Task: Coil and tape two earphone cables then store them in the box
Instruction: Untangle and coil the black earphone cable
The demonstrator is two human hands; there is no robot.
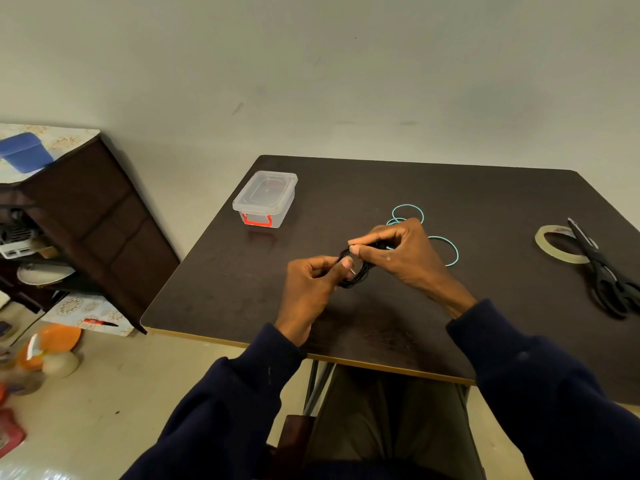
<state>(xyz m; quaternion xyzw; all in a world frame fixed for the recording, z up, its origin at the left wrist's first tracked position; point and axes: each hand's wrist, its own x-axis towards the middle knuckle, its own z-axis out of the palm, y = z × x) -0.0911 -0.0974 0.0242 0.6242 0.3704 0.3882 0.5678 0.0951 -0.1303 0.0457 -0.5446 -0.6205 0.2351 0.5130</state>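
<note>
A black earphone cable (356,277), wound into a small coil, is held above the middle of the dark table (225,282). My left hand (313,289) grips the coil's near side with thumb and curled fingers. My right hand (398,252) pinches its far side between thumb and forefinger. A teal earphone cable (446,249) lies in loose loops on the table behind my right hand, partly hidden by it. The clear plastic box (265,199), lid on and with a red latch, stands at the table's far left.
A roll of clear tape (557,244) lies at the right of the table with black scissors (604,271) partly across it. A dark shelf unit (86,216) with clutter stands to the left. The table's near edge (381,367) is just below my wrists.
</note>
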